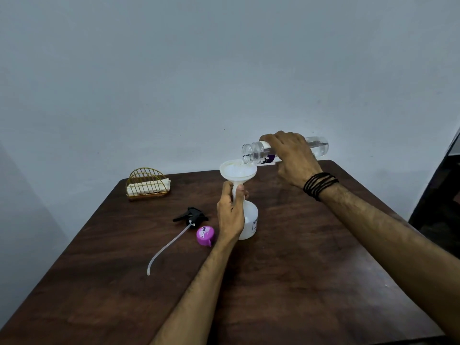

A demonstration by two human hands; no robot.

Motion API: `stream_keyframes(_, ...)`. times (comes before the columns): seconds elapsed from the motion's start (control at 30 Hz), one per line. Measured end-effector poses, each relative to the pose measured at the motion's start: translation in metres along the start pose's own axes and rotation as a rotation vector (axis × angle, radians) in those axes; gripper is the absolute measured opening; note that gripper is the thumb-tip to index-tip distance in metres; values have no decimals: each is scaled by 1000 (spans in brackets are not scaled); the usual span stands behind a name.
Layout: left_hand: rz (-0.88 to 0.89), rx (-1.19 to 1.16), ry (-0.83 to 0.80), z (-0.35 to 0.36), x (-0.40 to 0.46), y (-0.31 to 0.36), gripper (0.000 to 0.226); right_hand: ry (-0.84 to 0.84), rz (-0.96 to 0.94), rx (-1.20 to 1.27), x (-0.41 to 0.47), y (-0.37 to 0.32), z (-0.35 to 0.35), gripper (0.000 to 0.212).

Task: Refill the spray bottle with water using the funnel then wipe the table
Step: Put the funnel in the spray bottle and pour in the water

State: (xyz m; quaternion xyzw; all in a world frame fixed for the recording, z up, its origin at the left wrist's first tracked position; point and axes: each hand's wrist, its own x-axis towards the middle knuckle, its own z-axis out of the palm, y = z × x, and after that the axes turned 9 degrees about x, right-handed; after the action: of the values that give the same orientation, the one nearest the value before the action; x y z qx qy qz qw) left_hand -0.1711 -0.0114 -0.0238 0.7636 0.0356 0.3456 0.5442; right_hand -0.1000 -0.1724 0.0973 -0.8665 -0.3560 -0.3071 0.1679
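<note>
A white translucent spray bottle (249,224) stands uncapped on the dark wooden table (286,282). A white funnel (237,171) sits in its neck, and my left hand (231,215) grips the funnel's stem and the bottle's neck. My right hand (291,158) holds a clear water bottle (256,153) tipped almost level, its open mouth over the funnel's bowl, with water running in. Some water shows in the clear bottle's far end.
The black trigger spray head (191,216) with its long dip tube lies left of the bottle. A purple cap (205,235) lies beside it. A gold wire holder with white napkins (147,185) stands at the far left corner.
</note>
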Motion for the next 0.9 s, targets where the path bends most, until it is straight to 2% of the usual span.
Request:
stream_keyframes(0.7, 25, 4, 21, 1, -2, 3, 12, -24, -12, -37, 0, 7, -4, 75)
stream_keyframes(0.9, -1, 13, 13, 0, -3, 4, 16, -21, -14, -48, 2, 7, -6, 74)
